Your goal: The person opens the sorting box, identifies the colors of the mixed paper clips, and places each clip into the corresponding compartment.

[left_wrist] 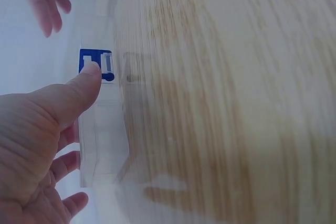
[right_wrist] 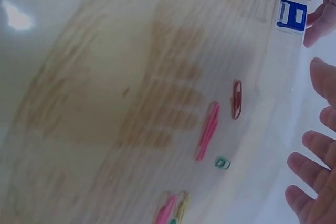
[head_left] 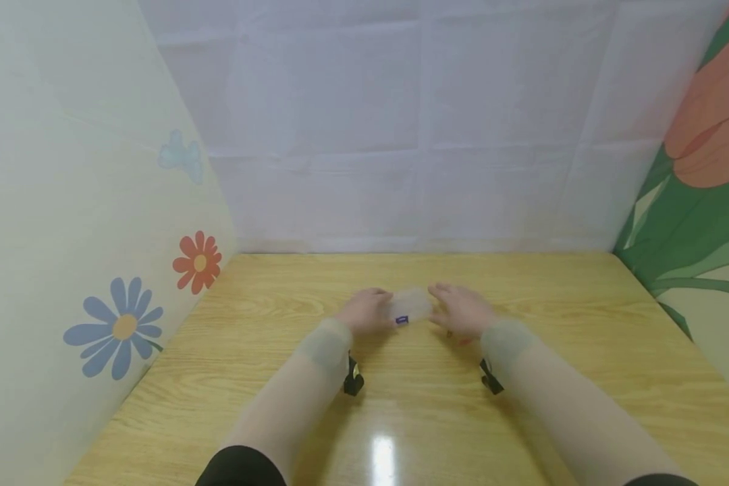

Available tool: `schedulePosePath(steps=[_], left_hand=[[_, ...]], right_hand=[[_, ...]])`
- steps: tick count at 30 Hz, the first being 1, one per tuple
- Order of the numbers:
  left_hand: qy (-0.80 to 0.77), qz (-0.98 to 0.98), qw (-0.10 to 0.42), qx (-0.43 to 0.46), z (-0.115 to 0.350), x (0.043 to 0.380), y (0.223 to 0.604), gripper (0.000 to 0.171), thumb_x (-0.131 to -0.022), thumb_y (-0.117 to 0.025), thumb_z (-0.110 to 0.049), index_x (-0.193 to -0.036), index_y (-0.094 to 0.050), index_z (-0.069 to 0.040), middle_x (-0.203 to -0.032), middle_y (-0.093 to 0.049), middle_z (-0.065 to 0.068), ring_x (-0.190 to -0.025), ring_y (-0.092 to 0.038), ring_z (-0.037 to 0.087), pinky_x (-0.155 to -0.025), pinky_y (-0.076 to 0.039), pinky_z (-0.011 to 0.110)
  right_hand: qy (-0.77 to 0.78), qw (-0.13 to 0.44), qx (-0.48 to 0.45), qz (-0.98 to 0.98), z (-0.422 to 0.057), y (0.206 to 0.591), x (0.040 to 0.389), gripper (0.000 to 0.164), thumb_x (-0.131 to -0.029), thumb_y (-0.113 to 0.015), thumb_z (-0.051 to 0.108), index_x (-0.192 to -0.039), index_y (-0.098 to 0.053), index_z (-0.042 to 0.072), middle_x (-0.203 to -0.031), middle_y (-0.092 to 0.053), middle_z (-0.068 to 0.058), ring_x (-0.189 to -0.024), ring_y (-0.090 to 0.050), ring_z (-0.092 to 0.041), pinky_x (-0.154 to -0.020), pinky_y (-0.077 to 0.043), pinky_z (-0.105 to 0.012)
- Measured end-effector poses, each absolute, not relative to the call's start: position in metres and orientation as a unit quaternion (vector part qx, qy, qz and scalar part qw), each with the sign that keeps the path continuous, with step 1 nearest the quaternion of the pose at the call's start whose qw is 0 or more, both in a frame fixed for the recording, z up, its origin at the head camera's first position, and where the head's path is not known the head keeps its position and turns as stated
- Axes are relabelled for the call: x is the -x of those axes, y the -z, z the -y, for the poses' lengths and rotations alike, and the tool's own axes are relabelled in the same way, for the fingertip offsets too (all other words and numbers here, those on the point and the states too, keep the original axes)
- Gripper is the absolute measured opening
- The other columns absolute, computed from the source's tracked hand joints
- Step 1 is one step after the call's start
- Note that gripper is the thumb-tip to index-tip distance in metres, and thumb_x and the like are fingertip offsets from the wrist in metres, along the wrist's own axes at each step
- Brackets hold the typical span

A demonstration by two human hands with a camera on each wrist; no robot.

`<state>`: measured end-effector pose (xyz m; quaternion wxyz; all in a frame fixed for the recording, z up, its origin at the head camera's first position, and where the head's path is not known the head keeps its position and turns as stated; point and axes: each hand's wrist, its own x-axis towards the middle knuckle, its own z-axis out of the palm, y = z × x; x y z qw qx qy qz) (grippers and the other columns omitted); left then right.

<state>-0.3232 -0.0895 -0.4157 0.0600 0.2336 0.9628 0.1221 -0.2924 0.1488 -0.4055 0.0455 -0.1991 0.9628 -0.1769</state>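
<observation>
A clear plastic box (head_left: 414, 302) with a blue latch (left_wrist: 108, 62) lies low over the table between the two hands. My left hand (head_left: 364, 312) grips one end of it: in the left wrist view its thumb presses at the latch while the other fingers reach behind the box. Beside the opposite end is my right hand (head_left: 463, 313), its fingers spread and slightly bent, with nothing held. Below that hand in the right wrist view lie a red paper clip (right_wrist: 238, 99), a pink paper clip (right_wrist: 208, 131) and a small green clip (right_wrist: 222, 162).
More clips, among them a yellow one (right_wrist: 182, 209) and another pink one (right_wrist: 166, 211), lie at the lower edge of the right wrist view. The wood-grain table (head_left: 267, 364) meets a pale cloth (head_left: 328, 135) at the back, with flower-patterned panels (head_left: 121, 216) at the sides.
</observation>
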Motion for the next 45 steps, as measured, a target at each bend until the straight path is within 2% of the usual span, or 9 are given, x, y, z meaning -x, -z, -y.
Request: schedulePosePath(steps=[4, 6, 8, 14, 22, 31, 39, 45], left_hand=[[-0.101, -0.962, 0.058, -0.248, 0.085, 0.325, 0.415, 0.075, -0.082, -0.073, -0.045, -0.143, -0.045, -0.012, -0.145, -0.046, 0.007, -0.131, -0.043, 0.028, -0.11, -0.031, 0.043], [-0.089, -0.961, 0.062, -0.254, 0.083, 0.325, 0.415, 0.075, -0.083, -0.072, -0.046, -0.144, -0.044, -0.014, -0.147, -0.044, 0.005, -0.133, -0.041, 0.027, -0.111, -0.03, 0.044], [-0.079, -0.96, 0.064, -0.26, 0.081, 0.325, 0.415, 0.074, -0.083, -0.071, -0.046, -0.145, -0.043, -0.015, -0.148, -0.043, 0.004, -0.134, -0.04, 0.027, -0.111, -0.028, 0.044], [-0.069, -0.955, 0.064, -0.281, 0.075, 0.323, 0.413, 0.072, -0.085, -0.069, -0.046, -0.145, -0.042, -0.016, -0.149, -0.042, 0.003, -0.136, -0.038, 0.028, -0.112, -0.027, 0.046], [-0.072, -0.952, 0.073, -0.289, 0.071, 0.321, 0.41, 0.07, -0.087, -0.068, -0.042, -0.147, -0.041, -0.016, -0.151, -0.039, 0.002, -0.137, -0.035, 0.028, -0.113, -0.024, 0.046], [-0.07, -0.95, 0.066, -0.298, 0.071, 0.321, 0.417, 0.069, -0.09, -0.063, -0.044, -0.148, -0.038, -0.016, -0.154, -0.033, 0.004, -0.14, -0.029, 0.031, -0.113, -0.021, 0.05], [-0.098, -0.936, 0.025, -0.338, 0.087, 0.317, 0.427, 0.061, -0.095, -0.058, -0.039, -0.146, -0.039, -0.01, -0.154, -0.032, 0.011, -0.14, -0.029, 0.034, -0.114, -0.021, 0.047], [-0.113, -0.932, 0.036, -0.343, 0.1, 0.311, 0.431, 0.06, -0.097, -0.056, -0.034, -0.149, -0.035, -0.013, -0.156, -0.028, 0.006, -0.143, -0.024, 0.029, -0.116, -0.018, 0.043]], right_hand=[[0.17, 0.033, 0.21, -0.962, -0.149, 0.41, 0.294, 0.065, -0.094, -0.061, 0.036, -0.148, -0.037, 0.009, -0.153, -0.033, -0.015, -0.135, -0.035, -0.04, -0.101, -0.042, -0.049], [0.164, 0.025, 0.218, -0.962, -0.149, 0.413, 0.295, 0.064, -0.094, -0.061, 0.037, -0.147, -0.038, 0.008, -0.152, -0.034, -0.016, -0.135, -0.035, -0.039, -0.109, -0.03, -0.052], [0.161, 0.02, 0.222, -0.961, -0.149, 0.416, 0.296, 0.064, -0.094, -0.06, 0.038, -0.147, -0.039, 0.008, -0.151, -0.036, -0.016, -0.135, -0.035, -0.038, -0.111, -0.027, -0.052], [0.133, -0.008, 0.245, -0.96, -0.148, 0.424, 0.295, 0.062, -0.094, -0.061, 0.037, -0.144, -0.043, 0.006, -0.147, -0.041, -0.018, -0.132, -0.04, -0.038, -0.11, -0.028, -0.054], [0.124, 0.017, 0.242, -0.962, -0.148, 0.423, 0.289, 0.06, -0.096, -0.057, 0.038, -0.145, -0.042, 0.007, -0.15, -0.036, -0.018, -0.135, -0.035, -0.039, -0.112, -0.022, -0.055], [0.117, 0.006, 0.245, -0.962, -0.146, 0.428, 0.284, 0.055, -0.095, -0.058, 0.036, -0.141, -0.047, 0.008, -0.15, -0.037, -0.018, -0.134, -0.038, -0.039, -0.111, -0.025, -0.054], [0.117, 0.004, 0.237, -0.964, -0.145, 0.428, 0.28, 0.054, -0.096, -0.057, 0.036, -0.142, -0.046, 0.009, -0.15, -0.037, -0.014, -0.136, -0.035, -0.035, -0.113, -0.021, -0.053], [0.115, 0.003, 0.242, -0.963, -0.146, 0.428, 0.28, 0.056, -0.095, -0.059, 0.035, -0.142, -0.045, 0.007, -0.15, -0.036, -0.016, -0.136, -0.035, -0.036, -0.113, -0.022, -0.053]])
